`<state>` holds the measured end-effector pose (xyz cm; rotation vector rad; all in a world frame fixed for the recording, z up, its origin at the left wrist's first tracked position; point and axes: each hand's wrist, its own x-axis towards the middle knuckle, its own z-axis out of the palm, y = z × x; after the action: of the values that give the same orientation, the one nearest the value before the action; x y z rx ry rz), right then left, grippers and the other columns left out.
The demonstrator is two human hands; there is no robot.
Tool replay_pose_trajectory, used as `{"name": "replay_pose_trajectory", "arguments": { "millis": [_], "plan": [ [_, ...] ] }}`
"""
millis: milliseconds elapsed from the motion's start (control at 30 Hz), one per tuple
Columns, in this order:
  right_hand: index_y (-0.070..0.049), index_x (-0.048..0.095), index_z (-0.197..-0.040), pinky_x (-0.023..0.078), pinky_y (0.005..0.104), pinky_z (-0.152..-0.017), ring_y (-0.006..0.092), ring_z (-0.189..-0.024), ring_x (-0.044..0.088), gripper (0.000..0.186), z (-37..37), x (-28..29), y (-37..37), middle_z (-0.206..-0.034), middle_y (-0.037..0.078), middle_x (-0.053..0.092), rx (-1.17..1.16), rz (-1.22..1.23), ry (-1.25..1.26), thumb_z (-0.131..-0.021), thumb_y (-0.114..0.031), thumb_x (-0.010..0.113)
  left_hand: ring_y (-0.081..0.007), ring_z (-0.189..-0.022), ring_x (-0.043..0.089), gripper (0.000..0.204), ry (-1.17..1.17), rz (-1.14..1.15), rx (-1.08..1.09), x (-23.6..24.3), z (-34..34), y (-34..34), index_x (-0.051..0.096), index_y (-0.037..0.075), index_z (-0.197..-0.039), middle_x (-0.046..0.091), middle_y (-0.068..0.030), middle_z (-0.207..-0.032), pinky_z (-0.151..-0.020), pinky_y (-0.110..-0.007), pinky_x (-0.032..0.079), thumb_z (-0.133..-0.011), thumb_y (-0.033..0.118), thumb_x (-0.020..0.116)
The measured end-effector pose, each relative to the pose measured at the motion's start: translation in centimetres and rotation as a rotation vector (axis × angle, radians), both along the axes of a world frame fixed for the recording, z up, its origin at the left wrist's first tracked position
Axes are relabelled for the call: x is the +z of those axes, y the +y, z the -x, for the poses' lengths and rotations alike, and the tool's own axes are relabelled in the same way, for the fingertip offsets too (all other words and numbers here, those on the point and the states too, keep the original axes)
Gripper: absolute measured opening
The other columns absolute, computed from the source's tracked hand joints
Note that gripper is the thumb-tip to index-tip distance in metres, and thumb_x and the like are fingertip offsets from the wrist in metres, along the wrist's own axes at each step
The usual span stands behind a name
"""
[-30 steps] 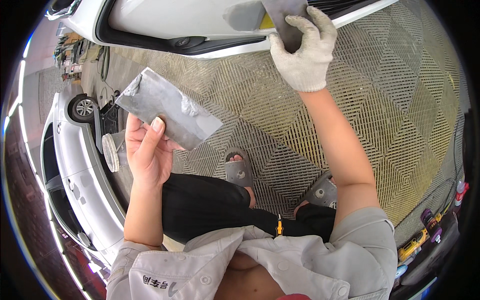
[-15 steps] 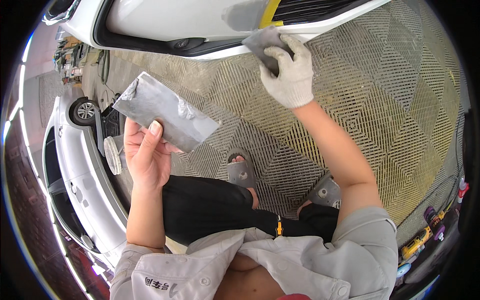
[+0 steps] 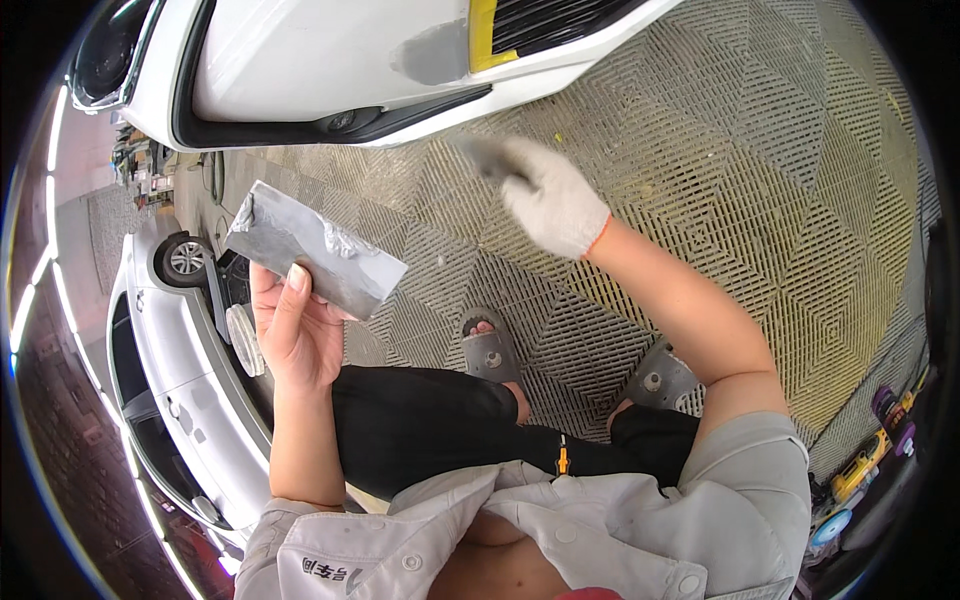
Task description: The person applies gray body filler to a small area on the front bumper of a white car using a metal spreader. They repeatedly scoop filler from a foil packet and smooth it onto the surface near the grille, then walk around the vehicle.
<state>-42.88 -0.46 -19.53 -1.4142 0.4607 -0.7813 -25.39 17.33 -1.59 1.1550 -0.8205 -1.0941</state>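
A flat grey filler-smeared mixing board [image 3: 315, 258] rests pinched in the bare left hand [image 3: 295, 330]. The white-gloved right hand [image 3: 550, 205] grips a blurred grey spreader [image 3: 485, 157] below the white bumper's grey filler patch [image 3: 432, 52]; reloading from the board seems due.

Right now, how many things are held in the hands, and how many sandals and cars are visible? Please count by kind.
Grey filler boards: 1
Spreader blades: 1
Grey sandals: 2
White cars: 2
Total: 6
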Motion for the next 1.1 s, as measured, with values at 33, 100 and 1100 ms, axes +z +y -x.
{"name": "replay_pose_trajectory", "arguments": {
  "millis": [33,100,1100],
  "plan": [
    [0.001,0.067,-0.121,0.056,0.0418,-0.090,0.0320,-0.093,0.066,0.027,-0.1,-0.5,-0.1,-0.102,0.017,0.064,-0.147,-0.174,0.063,-0.100,-0.012,0.058,-0.0247,-0.133,0.060,0.049,0.004,0.006,-0.039,0.0,0.0,-0.1,0.040,0.008,-0.154,0.058,-0.0113,-0.146,-0.111,-0.048,0.053,-0.106,0.002,0.050],
    [0.000,0.068,-0.119,0.055,0.0437,-0.084,0.0317,-0.087,0.065,0.027,-0.6,-0.9,-0.6,-0.096,0.017,0.064,-0.484,0.028,-0.015,-0.101,-0.014,0.054,-0.0247,-0.133,0.059,0.050,-0.001,-0.006,-0.029,-0.1,0.0,-0.1,0.040,0.008,-0.154,0.057,-0.0112,-0.147,-0.111,-0.048,0.053,-0.106,0.002,0.049],
    [-0.002,0.064,-0.125,0.058,0.0474,-0.071,0.0366,-0.079,0.070,0.034,-3.7,2.4,-1.3,-0.091,0.018,0.069,-0.606,0.335,0.330,-0.101,-0.025,0.055,-0.0245,-0.131,0.061,0.051,-0.071,-0.036,0.018,-0.3,0.1,-0.3,0.040,0.008,-0.155,0.059,-0.0114,-0.145,-0.109,-0.048,0.054,-0.106,0.003,0.052]
  ]
}}
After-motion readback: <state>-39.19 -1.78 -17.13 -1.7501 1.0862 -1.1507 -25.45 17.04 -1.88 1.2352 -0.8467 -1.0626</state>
